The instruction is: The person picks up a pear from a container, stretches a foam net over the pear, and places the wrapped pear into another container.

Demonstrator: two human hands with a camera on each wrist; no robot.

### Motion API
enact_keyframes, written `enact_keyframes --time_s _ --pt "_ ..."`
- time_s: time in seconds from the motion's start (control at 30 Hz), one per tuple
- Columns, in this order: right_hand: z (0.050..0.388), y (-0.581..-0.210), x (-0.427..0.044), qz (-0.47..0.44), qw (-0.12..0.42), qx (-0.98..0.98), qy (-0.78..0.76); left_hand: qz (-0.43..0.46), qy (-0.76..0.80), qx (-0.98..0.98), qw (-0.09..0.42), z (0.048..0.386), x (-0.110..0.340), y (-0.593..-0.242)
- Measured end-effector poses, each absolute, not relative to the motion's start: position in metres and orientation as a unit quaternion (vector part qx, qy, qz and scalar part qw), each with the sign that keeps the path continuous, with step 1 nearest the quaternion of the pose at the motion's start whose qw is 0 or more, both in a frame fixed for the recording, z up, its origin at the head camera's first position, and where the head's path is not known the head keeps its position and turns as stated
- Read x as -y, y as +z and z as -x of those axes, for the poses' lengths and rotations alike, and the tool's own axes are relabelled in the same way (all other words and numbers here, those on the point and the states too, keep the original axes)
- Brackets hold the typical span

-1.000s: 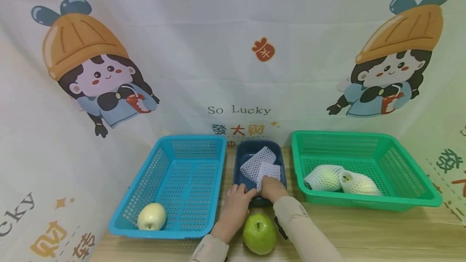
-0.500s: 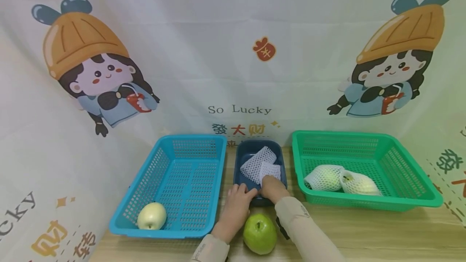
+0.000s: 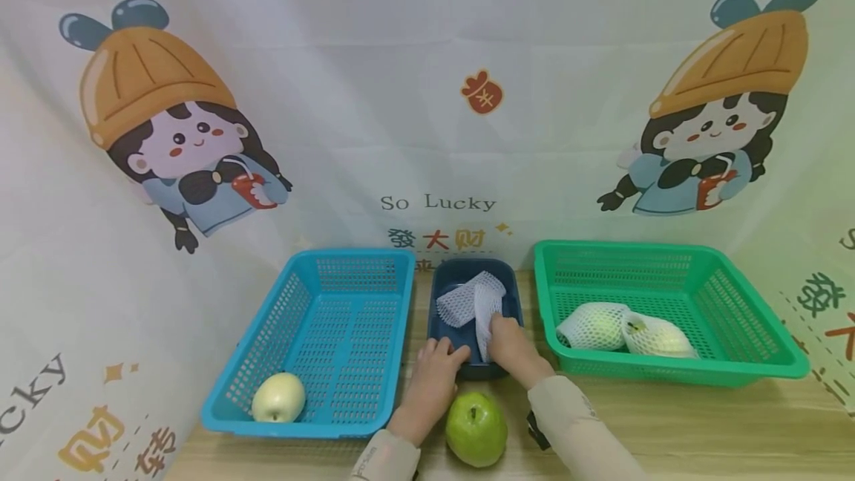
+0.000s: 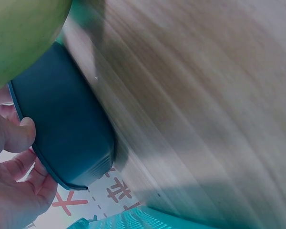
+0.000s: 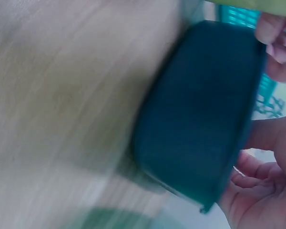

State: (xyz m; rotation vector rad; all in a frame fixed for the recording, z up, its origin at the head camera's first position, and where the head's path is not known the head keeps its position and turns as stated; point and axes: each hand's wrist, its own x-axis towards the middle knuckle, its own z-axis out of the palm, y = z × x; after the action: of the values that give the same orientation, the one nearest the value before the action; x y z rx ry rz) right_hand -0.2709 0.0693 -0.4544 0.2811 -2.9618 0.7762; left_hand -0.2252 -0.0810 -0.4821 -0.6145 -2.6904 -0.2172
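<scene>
In the head view my left hand (image 3: 433, 381) holds the near left rim of a small dark blue plastic box (image 3: 454, 371). The left wrist view shows its thumb bent over the rim of the box (image 4: 66, 119). My right hand (image 3: 513, 347) pinches a white foam net sleeve (image 3: 487, 314) over the right side of the box; its fingertips are partly hidden by the netting. A second foam net sleeve (image 3: 457, 304) lies in the box behind it. Just in front of the box, between my forearms, sits a green pear (image 3: 476, 429), unwrapped.
On the left stands a blue basket (image 3: 342, 355) with one pale yellow fruit (image 3: 278, 397) in its near left corner. The green basket (image 3: 668, 371) on the right holds two fruits in foam nets (image 3: 594, 326). A printed cloth (image 3: 427, 117) hangs behind the wooden table (image 3: 668, 429).
My right hand has shifted right and slightly up, pulling the foam net sleeve it pinches into a long narrow shape. The left hand stays in place at the box.
</scene>
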Motion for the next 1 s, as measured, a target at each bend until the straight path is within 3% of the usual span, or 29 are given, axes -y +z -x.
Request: enact_keyframes --time_s 0.37,0.63,1.0 --pt "0.256 -0.431 -0.095 -0.109 0.106 0.914 0.376 0.219 -0.086 0.954 0.187 0.226 0.080 -0.481" --pt "0.231 -0.414 -0.103 -0.108 0.085 0.881 0.454 0.220 -0.096 0.947 0.215 0.228 0.080 -0.486" --pt "0.197 -0.406 -0.114 -0.110 0.071 0.851 0.509 0.224 -0.101 0.946 0.213 0.229 0.080 -0.488"
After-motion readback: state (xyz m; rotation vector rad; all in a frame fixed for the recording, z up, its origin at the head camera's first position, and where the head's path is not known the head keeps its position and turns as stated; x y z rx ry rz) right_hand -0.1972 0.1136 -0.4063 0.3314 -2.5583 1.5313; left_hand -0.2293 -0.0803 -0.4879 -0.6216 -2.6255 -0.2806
